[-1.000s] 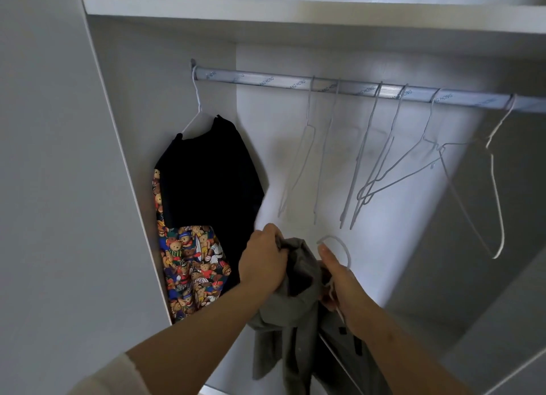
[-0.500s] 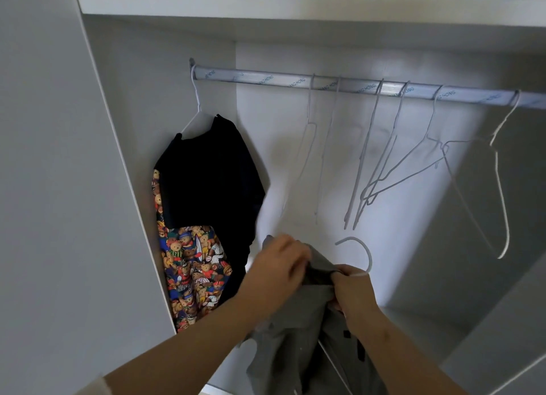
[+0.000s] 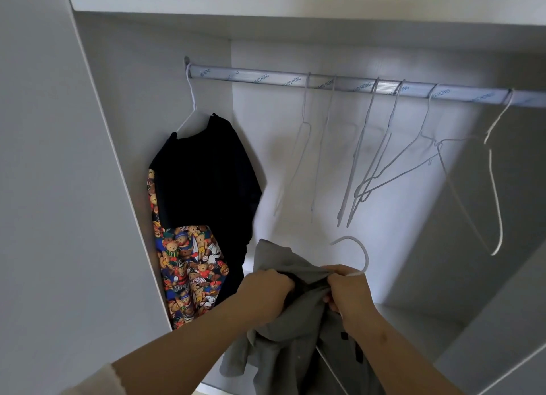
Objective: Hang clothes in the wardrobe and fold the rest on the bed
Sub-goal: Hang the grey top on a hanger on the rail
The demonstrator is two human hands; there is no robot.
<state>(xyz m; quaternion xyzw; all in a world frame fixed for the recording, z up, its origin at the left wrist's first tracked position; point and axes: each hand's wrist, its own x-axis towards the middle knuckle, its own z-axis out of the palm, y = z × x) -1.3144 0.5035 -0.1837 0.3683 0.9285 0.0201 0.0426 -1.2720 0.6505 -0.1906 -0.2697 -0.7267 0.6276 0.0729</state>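
Left hand (image 3: 267,288), right hand (image 3: 350,292) tight around grey garment (image 3: 283,335), lengthwise vertical, hanger hook (image 3: 365,254) up

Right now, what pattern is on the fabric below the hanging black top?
The patterned fabric shows multicoloured teddy bears on a dark ground; head view.

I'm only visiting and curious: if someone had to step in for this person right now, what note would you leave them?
Left hand: grips the grey garment near its top.
Right hand: pinches the garment's fabric at the neck of a white hanger, whose hook sticks up free.
Done: a black top with bear print hangs at the left end of the rail.
Left: seat the grey garment on its hanger and hook it on the rail among the empty hangers. The bed is out of view.
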